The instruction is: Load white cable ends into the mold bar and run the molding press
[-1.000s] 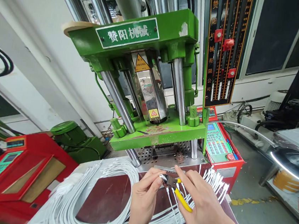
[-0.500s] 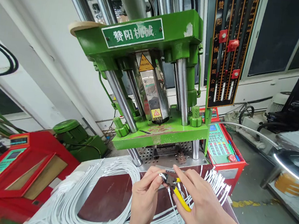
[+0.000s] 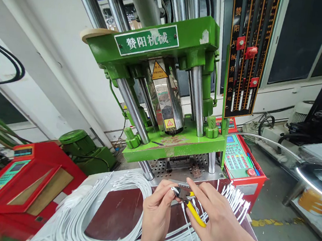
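While the left hand [image 3: 155, 212] pinches the metal-tipped end of a white cable [image 3: 175, 191] between thumb and fingertips, the right hand [image 3: 219, 222] is closed around the yellow handles of a small pair of cutters [image 3: 190, 207], whose dark head meets the cable end just beside the left fingertips. Both hands work above the far edge of a dark red bench top [image 3: 117, 211], directly in front of the perforated metal bed of a green vertical press [image 3: 163, 97]. A thick bundle of white cables [image 3: 82, 212] curves across the bench's left side and near edge, and its loose connector ends [image 3: 235, 195] fan out at the right edge. Red control consoles stand at either side: one [image 3: 16, 182] beyond the left edge, another with a green keypad [image 3: 238, 163] beyond the right corner.
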`<state>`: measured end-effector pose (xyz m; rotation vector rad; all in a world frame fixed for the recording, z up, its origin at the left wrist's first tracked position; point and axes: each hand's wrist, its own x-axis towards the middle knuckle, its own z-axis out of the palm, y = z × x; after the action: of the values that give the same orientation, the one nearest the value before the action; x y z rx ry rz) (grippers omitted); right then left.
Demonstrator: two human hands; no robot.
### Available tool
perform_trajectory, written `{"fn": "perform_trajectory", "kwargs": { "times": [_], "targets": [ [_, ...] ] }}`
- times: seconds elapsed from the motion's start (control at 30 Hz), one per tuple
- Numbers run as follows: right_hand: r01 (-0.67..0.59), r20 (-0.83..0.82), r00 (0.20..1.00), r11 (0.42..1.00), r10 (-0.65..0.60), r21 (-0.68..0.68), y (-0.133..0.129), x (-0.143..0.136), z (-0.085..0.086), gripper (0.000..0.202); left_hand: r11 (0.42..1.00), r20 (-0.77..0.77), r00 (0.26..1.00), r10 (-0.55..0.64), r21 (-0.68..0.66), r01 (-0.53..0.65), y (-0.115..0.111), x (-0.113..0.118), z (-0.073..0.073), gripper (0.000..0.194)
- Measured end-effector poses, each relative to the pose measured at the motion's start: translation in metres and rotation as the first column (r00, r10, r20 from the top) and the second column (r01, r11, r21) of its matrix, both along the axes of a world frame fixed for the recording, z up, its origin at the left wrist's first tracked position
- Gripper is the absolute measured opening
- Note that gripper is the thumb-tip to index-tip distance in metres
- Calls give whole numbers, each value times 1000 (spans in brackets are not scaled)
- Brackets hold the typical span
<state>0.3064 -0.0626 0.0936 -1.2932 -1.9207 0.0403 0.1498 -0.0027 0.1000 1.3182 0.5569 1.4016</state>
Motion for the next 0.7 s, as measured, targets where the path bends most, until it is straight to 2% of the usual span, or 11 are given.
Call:
{"fn": "perform_trajectory", "kwargs": {
  "times": [0.23, 0.43, 0.7],
  "targets": [
    [-17, 4, 1000, 1000, 17, 5, -1, 0, 6, 65, 1000, 3, 1000, 7, -10, -7, -1, -1, 1, 11],
    [-26, -3, 1000, 1000, 26, -11, 0, 0, 0, 67, 999, 7, 1000, 9, -33, -8, -1, 1, 1, 13],
    [8, 13, 1000, 998, -8, 55, 2, -4, -7, 64, 999, 19, 999, 49, -11, -48, -3, -1, 3, 13]
  ]
}}
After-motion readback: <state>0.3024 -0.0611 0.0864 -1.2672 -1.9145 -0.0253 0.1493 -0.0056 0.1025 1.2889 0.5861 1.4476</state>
